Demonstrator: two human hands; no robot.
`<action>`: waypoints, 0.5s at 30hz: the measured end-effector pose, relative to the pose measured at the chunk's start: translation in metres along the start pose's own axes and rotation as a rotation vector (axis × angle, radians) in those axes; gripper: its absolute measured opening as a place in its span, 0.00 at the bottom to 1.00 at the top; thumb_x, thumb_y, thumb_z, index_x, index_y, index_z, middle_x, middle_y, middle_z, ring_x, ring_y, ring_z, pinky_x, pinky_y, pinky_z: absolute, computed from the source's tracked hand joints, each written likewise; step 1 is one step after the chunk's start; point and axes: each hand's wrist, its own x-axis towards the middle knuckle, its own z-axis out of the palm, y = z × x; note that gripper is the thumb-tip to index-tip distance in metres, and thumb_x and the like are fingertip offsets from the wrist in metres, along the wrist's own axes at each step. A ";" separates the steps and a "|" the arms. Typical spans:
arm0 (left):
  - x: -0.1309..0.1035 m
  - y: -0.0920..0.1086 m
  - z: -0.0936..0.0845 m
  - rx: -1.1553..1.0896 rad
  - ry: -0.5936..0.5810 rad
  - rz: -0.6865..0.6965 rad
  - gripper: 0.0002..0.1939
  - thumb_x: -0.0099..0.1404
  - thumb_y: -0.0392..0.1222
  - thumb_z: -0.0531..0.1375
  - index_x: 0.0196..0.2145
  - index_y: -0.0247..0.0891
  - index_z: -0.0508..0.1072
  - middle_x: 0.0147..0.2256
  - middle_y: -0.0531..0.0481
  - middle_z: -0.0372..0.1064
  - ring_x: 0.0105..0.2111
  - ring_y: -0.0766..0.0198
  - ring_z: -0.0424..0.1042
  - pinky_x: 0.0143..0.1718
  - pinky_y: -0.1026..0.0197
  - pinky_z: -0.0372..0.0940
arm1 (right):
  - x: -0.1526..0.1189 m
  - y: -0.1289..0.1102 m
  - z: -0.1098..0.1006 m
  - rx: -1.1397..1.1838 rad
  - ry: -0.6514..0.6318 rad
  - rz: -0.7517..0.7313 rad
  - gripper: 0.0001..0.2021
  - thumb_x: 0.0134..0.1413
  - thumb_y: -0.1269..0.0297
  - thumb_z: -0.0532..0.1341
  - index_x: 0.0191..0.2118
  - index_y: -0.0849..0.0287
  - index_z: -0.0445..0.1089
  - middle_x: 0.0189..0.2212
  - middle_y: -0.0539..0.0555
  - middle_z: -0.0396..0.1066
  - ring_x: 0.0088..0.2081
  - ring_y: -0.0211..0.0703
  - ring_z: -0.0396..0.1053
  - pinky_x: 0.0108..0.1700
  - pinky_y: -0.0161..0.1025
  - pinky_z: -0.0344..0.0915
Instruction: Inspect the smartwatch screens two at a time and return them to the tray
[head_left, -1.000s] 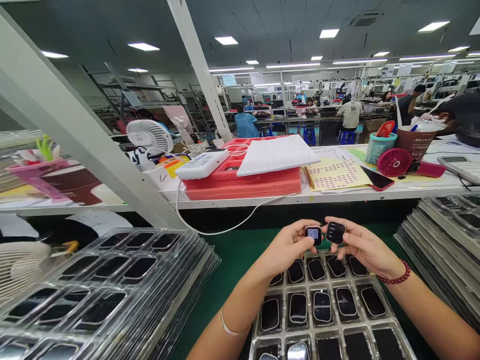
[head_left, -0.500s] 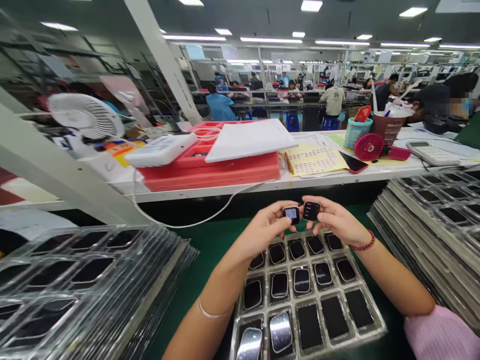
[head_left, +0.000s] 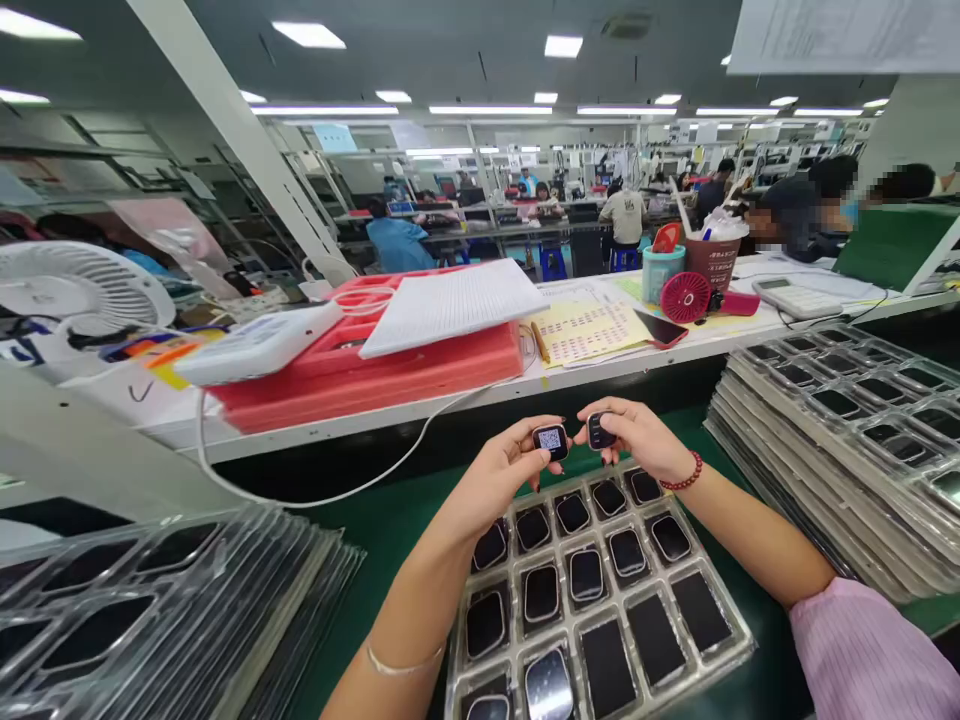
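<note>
My left hand (head_left: 508, 462) grips a square smartwatch (head_left: 551, 441) by its edges, with a QR code lit on its screen. A second smartwatch (head_left: 601, 430), showing dark menu-like rows, is held in my right hand (head_left: 641, 435), the thumb lying over its face. The two watches are side by side, a small gap between them. Below my hands lies a clear plastic tray (head_left: 667, 685) with several watch faces in its pockets; a few front pockets show only black lining. One watch (head_left: 550, 686) in the front row reflects light.
Stacks of watch trays stand at left (head_left: 247, 610) and right (head_left: 810, 470). Behind, a white shelf holds a red foam box (head_left: 375, 385) with papers, a white fan (head_left: 82, 290), a cup (head_left: 712, 262), a small pink fan (head_left: 685, 299) and a calculator (head_left: 799, 298). A white cable (head_left: 360, 490) droops below it.
The view has turned slightly right. My hands have moved a little apart, separating the two watches. My right thumb now lies across its watch's screen, and the left watch's QR code shows more clearly.
</note>
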 end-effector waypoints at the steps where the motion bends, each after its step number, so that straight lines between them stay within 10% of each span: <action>1: 0.000 0.000 0.000 0.008 -0.001 -0.001 0.24 0.59 0.44 0.64 0.52 0.33 0.70 0.35 0.46 0.74 0.33 0.60 0.75 0.25 0.65 0.62 | 0.001 0.001 0.000 -0.004 -0.001 0.006 0.14 0.55 0.61 0.62 0.45 0.62 0.72 0.36 0.57 0.78 0.21 0.31 0.68 0.21 0.27 0.64; 15: 0.005 -0.003 0.011 -0.011 0.021 0.017 0.18 0.56 0.46 0.67 0.41 0.33 0.73 0.31 0.49 0.74 0.24 0.68 0.69 0.25 0.64 0.63 | -0.001 0.000 0.000 -0.156 -0.034 0.005 0.15 0.51 0.68 0.62 0.46 0.62 0.70 0.36 0.55 0.77 0.23 0.31 0.67 0.24 0.29 0.66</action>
